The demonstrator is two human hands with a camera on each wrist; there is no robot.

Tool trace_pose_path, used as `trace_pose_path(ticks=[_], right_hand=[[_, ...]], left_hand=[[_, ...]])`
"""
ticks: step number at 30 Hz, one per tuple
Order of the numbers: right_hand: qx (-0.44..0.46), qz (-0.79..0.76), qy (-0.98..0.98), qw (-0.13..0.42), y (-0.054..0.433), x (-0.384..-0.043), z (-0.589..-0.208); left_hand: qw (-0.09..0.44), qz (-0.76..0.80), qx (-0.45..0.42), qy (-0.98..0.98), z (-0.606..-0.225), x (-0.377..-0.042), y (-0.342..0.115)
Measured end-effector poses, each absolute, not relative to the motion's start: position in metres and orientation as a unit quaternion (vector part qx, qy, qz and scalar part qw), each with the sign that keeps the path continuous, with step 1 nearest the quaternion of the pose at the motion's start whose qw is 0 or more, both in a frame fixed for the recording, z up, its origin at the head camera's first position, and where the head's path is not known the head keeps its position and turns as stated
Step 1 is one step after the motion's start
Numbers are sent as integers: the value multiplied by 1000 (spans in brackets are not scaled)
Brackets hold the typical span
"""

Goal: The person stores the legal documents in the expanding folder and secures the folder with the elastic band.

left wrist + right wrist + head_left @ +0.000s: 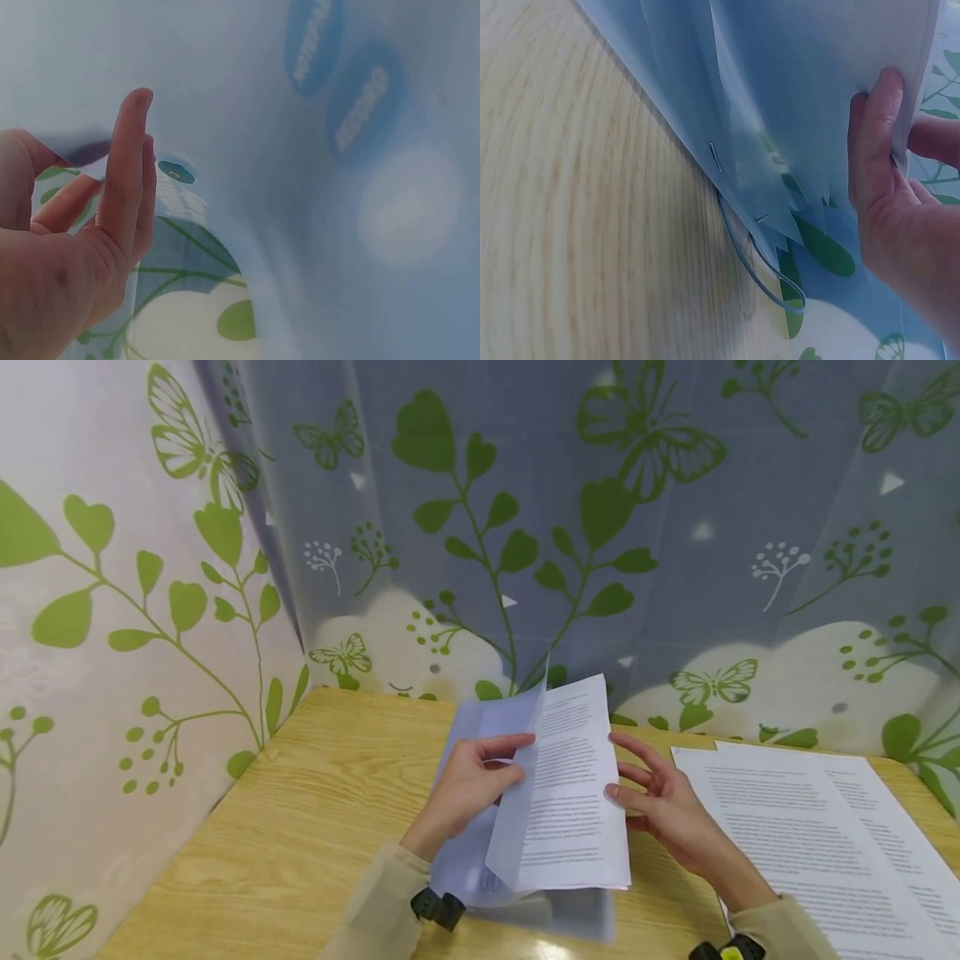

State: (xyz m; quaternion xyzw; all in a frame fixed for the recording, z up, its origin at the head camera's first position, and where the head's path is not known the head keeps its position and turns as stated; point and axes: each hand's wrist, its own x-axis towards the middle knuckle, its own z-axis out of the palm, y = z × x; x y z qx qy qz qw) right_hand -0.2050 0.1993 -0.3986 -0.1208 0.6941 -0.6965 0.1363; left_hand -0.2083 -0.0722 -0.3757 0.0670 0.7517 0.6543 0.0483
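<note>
A translucent blue plastic file folder [457, 852] lies open on the table. My left hand [468, 781] pinches the edge of a clear flap [517, 814] of it between thumb and fingers. To the right of that flap stands a tilted stack of printed paper [573, 785], partly inside the folder. My right hand [663, 810] grips the stack's right edge, thumb in front and fingers behind. Blue oval labels [366, 97] show on the plastic in the left wrist view. An elastic cord [742, 259] loops from the folder's edge in the right wrist view.
More printed sheets [795, 827] lie overlapping on the wooden table [300, 852], right of my right hand. A patterned curtain [525, 527] hangs behind the table, and another patterned cloth [150, 610] borders it on the left.
</note>
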Motion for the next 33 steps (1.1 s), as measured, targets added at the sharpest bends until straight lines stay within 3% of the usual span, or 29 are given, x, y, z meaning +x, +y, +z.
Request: trace_pose_path(ticks=[19,33], right_hand=[[-105,-684,709,134,187,-211,-401],[-139,-717,662,170,197,-207,-401]], left_hand=[[52,657,61,749,-373,-208,-72],[50,667,68,740,-374,-208,-72]])
